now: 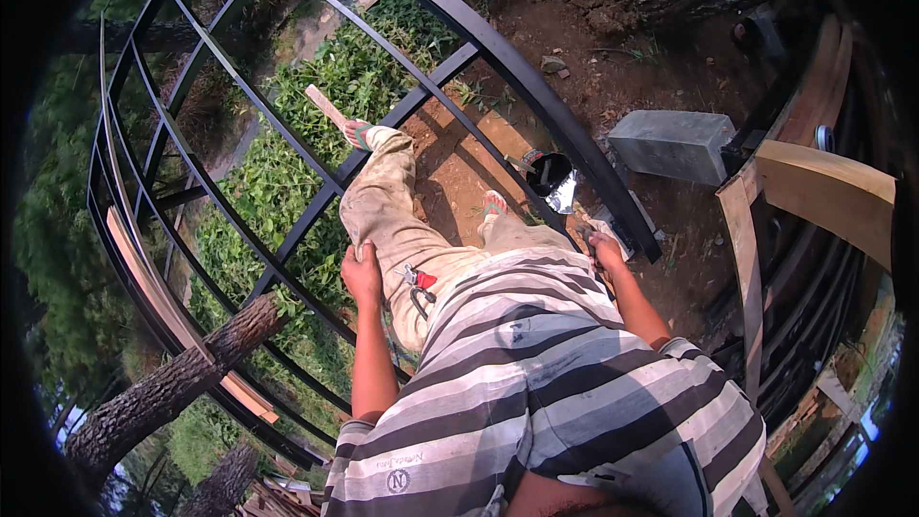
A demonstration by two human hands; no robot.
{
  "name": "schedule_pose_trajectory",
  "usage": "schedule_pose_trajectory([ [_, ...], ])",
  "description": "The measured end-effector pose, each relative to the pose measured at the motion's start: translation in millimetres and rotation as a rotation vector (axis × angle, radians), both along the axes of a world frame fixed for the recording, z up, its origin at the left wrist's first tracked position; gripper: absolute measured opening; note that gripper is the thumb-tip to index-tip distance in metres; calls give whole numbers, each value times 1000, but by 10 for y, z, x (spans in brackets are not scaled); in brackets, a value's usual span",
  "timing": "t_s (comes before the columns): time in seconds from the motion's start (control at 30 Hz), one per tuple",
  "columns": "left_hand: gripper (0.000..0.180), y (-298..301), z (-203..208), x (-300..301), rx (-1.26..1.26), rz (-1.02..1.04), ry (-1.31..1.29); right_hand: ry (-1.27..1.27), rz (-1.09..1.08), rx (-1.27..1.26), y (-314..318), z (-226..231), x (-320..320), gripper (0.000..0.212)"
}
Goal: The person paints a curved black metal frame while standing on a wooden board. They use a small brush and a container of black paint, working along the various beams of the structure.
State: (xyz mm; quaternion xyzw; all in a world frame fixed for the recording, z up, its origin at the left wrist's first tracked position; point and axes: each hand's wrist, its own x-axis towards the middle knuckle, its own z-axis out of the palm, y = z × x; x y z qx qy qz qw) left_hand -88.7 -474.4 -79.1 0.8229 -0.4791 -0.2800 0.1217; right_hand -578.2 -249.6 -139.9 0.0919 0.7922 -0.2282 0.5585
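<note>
My left hand (362,275) is closed against the side of my beige trouser leg (388,215), gripping the cloth near the thigh. My left foot (359,135), in a striped sandal, rests up on a black metal frame (421,93) beside a short wooden slat (326,107). Lower down stands my right foot (494,204). Out to the right, my right hand (604,251) has its fingers curled beside a black beam; what they hold is hidden. Just beyond it are a dark can (548,172) and a crumpled silvery sheet (563,195). A red-and-metal clip (419,280) hangs at my waist.
Black bars cross the left, with green plants (364,57) beneath. A tree trunk (182,388) passes through the frame near wooden boards (144,268). At right stand a grey concrete block (670,146) and a curved wooden sheet (823,196). Bare soil (546,24) lies ahead.
</note>
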Motion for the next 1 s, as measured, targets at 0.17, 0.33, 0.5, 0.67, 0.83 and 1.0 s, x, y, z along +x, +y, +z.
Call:
schedule_pose_trajectory([
  [0.17,68,-50,172,-159,52,-19,53,37,49,22,215,21,-178,32],
  [0.33,59,-48,34,-37,-45,2,24,28,223,-15,305,544,-546,40],
  [0.5,53,-383,446,-240,-46,-48,11,-13,258,-46,243,1469,-1040,43],
  [0.67,54,-706,664,-387,-29,-25,-163,39,342,-102,-247,2263,-1225,48],
  [0.83,47,-1134,406,-265,-65,66,-65,37,333,-274,-1648,2224,-989,56],
  [1.0,39,-1840,131,-22,-30,124,-91,-50,274,-526,-3853,1859,-255,63],
])
